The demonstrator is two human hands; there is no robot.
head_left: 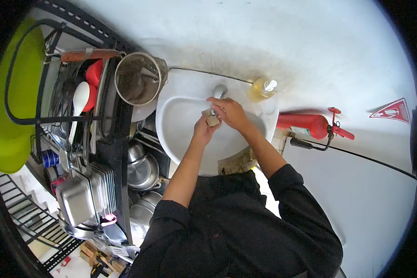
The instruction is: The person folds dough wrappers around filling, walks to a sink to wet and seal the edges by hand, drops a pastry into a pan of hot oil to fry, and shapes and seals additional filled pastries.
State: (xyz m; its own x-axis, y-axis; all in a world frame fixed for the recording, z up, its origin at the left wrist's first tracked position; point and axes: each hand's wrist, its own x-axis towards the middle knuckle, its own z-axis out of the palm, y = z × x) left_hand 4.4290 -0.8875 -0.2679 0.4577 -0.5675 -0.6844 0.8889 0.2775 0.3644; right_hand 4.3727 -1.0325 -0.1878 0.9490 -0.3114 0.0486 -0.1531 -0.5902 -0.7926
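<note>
A white washbasin (180,141) is in front of me, with a metal tap (219,91) at its wall side. My left hand (206,128) is closed round a small beige block-like object (212,120) over the bowl. Just below the tap, my right hand (230,113) has its fingers apart, close to the object and my left fingertips. I make out nothing held in it. What lies between the two hands is small and partly hidden by fingers.
A soap bottle (261,90) stands on the basin's right rear corner. Further right are a red fire extinguisher (306,124) and a white surface (352,194). On the left, a black rack (119,162) holds a strainer (138,78), pans (142,172) and metal trays (76,199).
</note>
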